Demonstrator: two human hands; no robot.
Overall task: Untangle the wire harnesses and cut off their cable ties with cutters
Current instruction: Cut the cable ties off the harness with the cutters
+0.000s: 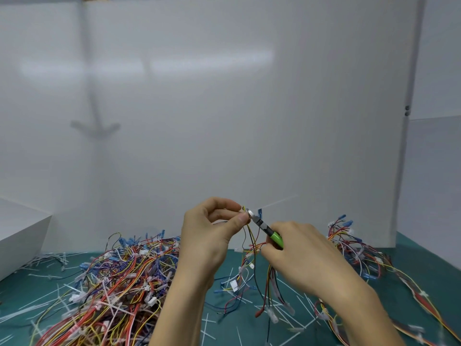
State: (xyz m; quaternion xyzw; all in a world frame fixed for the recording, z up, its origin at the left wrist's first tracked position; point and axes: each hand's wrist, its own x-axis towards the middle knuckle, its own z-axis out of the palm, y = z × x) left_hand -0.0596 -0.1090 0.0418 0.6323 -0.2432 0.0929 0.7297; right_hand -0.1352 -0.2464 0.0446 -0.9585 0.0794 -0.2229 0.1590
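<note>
Harness (252,238) wires hung from your left hand (207,236), whose thumb and forefinger were pinched together on them at the top. Your right hand (300,249), at 4 o'clock of it, had its fingers curled round the green handles of the cutters (267,229), whose tip met the pinch. A pile (119,278) of harnesses lay at 8 o'clock on the mat (424,262), a smaller bunch (349,243) at 3 o'clock, cut ties (302,303) at 6 o'clock.

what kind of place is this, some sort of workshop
Most likely a wire harness work bench in a workshop or small factory: a big pile of wire harnesses on a green mat, cut cable ties strewn about, cutters in the right hand, and white panels screening the bench.
</note>
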